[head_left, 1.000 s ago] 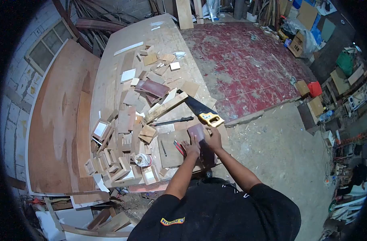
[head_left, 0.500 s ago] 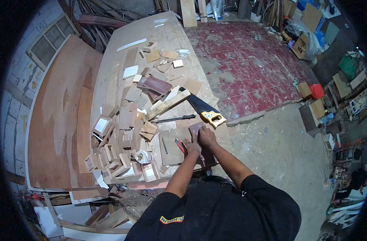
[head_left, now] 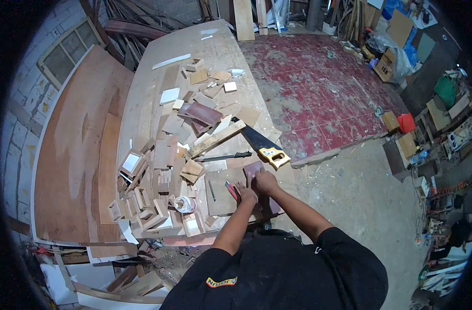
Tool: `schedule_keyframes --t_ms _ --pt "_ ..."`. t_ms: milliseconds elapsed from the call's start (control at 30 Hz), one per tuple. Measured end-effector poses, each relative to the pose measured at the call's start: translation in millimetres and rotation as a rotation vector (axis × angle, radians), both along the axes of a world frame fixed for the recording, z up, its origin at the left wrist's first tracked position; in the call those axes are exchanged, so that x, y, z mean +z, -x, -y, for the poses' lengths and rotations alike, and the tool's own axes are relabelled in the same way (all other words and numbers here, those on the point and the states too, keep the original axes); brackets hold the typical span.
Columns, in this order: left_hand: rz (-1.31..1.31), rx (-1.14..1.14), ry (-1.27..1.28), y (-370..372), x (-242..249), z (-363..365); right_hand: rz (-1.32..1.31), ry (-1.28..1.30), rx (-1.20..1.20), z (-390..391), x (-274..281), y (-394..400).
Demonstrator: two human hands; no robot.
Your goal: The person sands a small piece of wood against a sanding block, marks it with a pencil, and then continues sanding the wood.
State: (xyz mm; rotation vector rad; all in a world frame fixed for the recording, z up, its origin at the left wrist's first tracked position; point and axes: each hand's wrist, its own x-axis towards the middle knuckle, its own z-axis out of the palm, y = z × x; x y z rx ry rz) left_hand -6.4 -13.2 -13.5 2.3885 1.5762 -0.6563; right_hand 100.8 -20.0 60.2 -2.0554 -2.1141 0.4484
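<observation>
A long dark reddish-brown board lies at the near edge of the workbench. My left hand rests with stretched fingers at the board's left side. Against the board's right part, my right hand is closed, its fingers curled; what they hold, if anything, is hidden. A red utility knife lies right beside my left hand, partly covered by it. Further left, a dark pencil lies on a flat plywood piece. Just beyond my right hand is a handsaw with a yellow and black handle.
Past the board lie a black bar-like tool and a long wood strip. A white tub stands among small wooden frames and offcuts on the left. Red tiled floor stretches beyond the bench's right edge.
The view has tilted slightly, so the bench sits a little lower. My right hand's fingers look more curled. My left hand has stayed at nearly the same place on the board.
</observation>
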Motion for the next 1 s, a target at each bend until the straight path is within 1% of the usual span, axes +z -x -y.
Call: schedule_keyframes --t_ms 33,67,100,133,167,200,267,300,333,367,433,467,500,533,567,600,633,667,700,767,800,833,867,900,933,967,1000 --pt "0.025 0.059 0.056 -1 5 -1 0.0 -0.003 0.004 -6 -9 -2" --pt "0.048 0.119 0.114 -1 15 1 0.004 -0.102 -0.026 -12 -21 -4" --pt "0.045 0.122 0.114 -1 25 4 0.006 -0.2 -0.057 -16 -33 -5" --pt "-0.03 0.074 0.172 -3 46 6 0.02 -0.183 -0.057 -16 -39 -6" --pt "-0.106 0.025 0.23 -4 52 4 0.018 -0.184 -0.056 -12 -39 -4" --pt "-0.108 0.026 0.231 -4 58 3 0.004 -0.189 -0.077 -5 -41 -3" --pt "-0.012 0.058 0.216 -2 45 4 -0.011 -0.183 -0.097 8 -36 0" --pt "-0.012 0.058 0.222 -1 36 4 -0.027 -0.111 -0.085 15 -34 1" --pt "0.021 0.054 0.133 -1 9 2 -0.04 -0.042 -0.073 20 -27 0" --pt "0.056 0.05 0.04 -2 4 1 -0.036 -0.041 -0.074 20 -19 -1" --pt "0.048 0.033 0.058 -1 1 0 0.055 0.34 0.058 12 -9 -3" --pt "0.034 0.018 0.078 0 4 1 0.054 0.339 0.057 8 -7 -2" --pt "0.032 0.015 0.076 1 8 2 0.043 0.224 0.06 5 -5 0" --pt "-0.025 -0.002 0.067 0 3 1 0.034 0.107 0.065 0 -5 -1" --pt "-0.081 -0.017 0.058 -2 7 1 0.035 0.105 0.064 -7 -11 -2" --pt "-0.081 -0.017 0.058 -4 11 1 -0.001 -0.026 -0.013 -14 -19 -1" --pt "-0.153 -0.015 0.141 -6 29 2 -0.038 -0.157 -0.089 -19 -29 -1" --pt "-0.224 -0.011 0.222 -7 40 2 -0.04 -0.159 -0.086 -19 -36 -2" --pt "-0.226 -0.007 0.219 -7 50 4 -0.019 -0.184 -0.076 -18 -42 -4" --pt "-0.154 0.032 0.214 -5 47 5 0.0 -0.212 -0.066 -11 -42 0" --pt "-0.155 0.035 0.214 -3 42 5 -0.016 -0.154 -0.103 -5 -43 2" --pt "-0.051 0.047 0.131 0 18 3 -0.032 -0.097 -0.141 -1 -37 5" --pt "0.052 0.056 0.05 2 12 4 -0.035 -0.093 -0.142 2 -28 7" --pt "0.052 0.055 0.052 3 6 5 0.009 0.041 -0.083 5 -18 5" --pt "0.037 0.044 0.061 2 14 5 0.055 0.173 -0.024 5 -8 2" --pt "0.022 0.033 0.067 0 19 5 0.058 0.171 -0.026 4 3 0" --pt "0.023 0.032 0.064 -1 24 5 0.049 0.268 -0.02 -1 14 1"
